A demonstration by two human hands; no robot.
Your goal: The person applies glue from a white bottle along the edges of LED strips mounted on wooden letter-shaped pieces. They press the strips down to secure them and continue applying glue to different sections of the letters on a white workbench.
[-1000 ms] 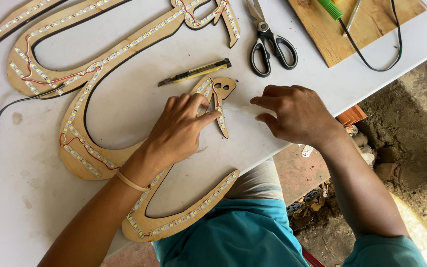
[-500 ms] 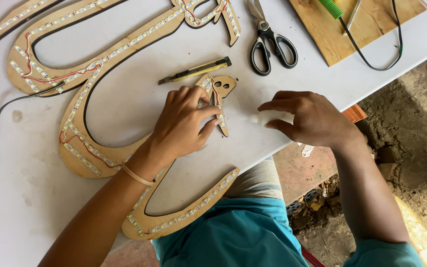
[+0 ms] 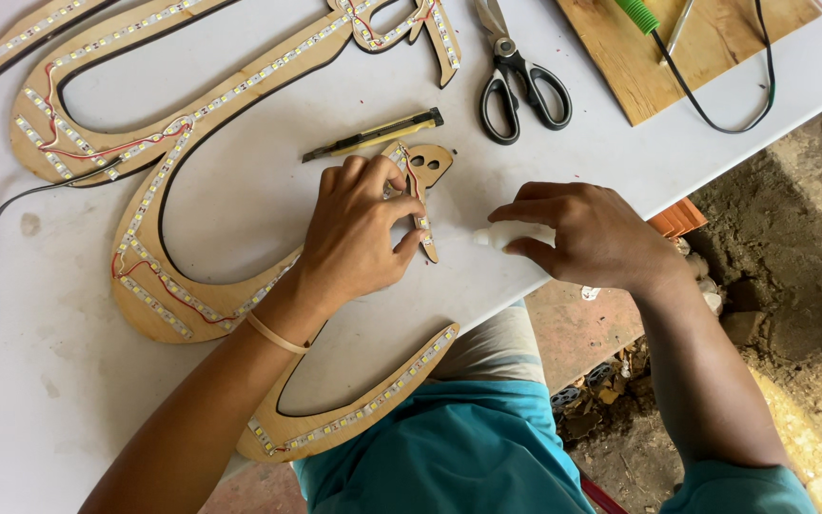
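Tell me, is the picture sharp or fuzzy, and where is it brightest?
Head view: mostly sharp, the scissors and the light strip on the wooden cutout show crisp edges; the white table is bright and evenly lit, with soft shadows under the left hand and right hand; the brightest patch is sunlit ground at the lower right corner.

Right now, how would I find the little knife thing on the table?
Start at the white table and find the black-handled scissors near its far edge. Just left of them, above the left hand, lies the utility knife. It is the only slim, straight yellow-and-black stick; its neighbours are curvy wooden pieces.
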